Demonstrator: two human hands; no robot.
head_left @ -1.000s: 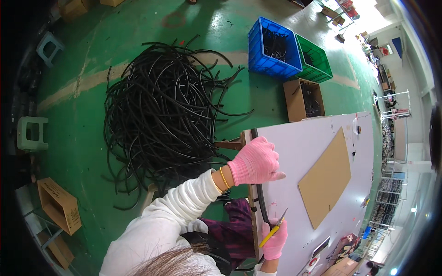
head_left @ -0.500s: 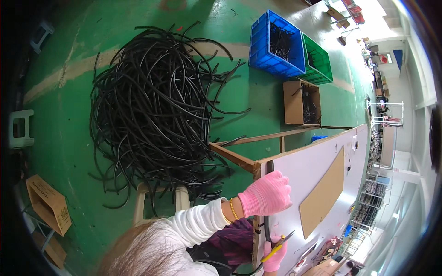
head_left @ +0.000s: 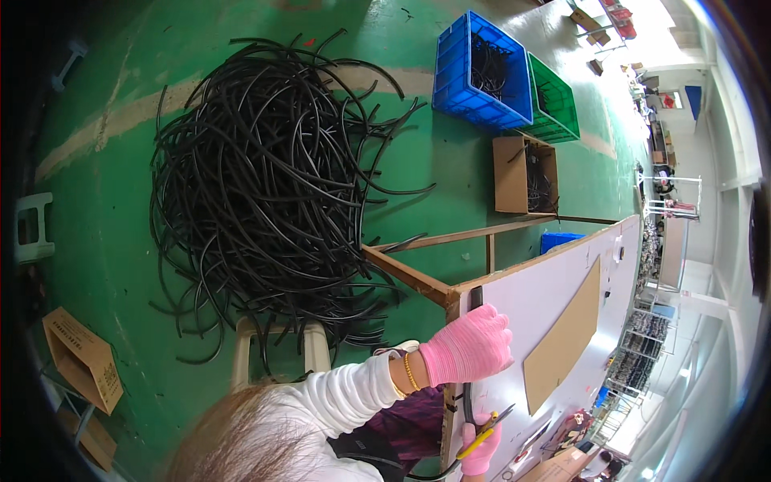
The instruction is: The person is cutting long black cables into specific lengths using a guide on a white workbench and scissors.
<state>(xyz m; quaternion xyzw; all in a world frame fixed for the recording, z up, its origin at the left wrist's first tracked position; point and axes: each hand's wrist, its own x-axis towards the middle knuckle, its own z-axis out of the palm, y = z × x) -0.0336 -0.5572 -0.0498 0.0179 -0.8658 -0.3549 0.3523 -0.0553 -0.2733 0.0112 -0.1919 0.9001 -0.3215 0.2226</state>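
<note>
My left hand (head_left: 470, 345), in a pink knit glove with a gold bracelet at the wrist, is closed over a black rubber tube (head_left: 468, 402) along the edge of the white tabletop (head_left: 502, 386). The tube's end pokes out past the fist, near the table corner. My right hand (head_left: 480, 450), gloved the same way, holds yellow-handled scissors (head_left: 483, 440) with the pointed blades slanting over the table. The tube passes close beside this hand; whether its fingers also touch it I cannot tell. A tan cardboard sheet (head_left: 562, 341) lies beyond both hands.
A large heap of black tubes (head_left: 265, 177) covers the floor beside the table. Blue (head_left: 450, 80) and green (head_left: 554, 100) crates and a cardboard box (head_left: 510, 177) hold more dark pieces. A beige stool (head_left: 241, 353) stands against the heap. Wooden bars (head_left: 450, 239) frame the table.
The whole view has shifted slightly, and more of a blue container shows under the table. Both hands keep their grips, almost unmoved.
</note>
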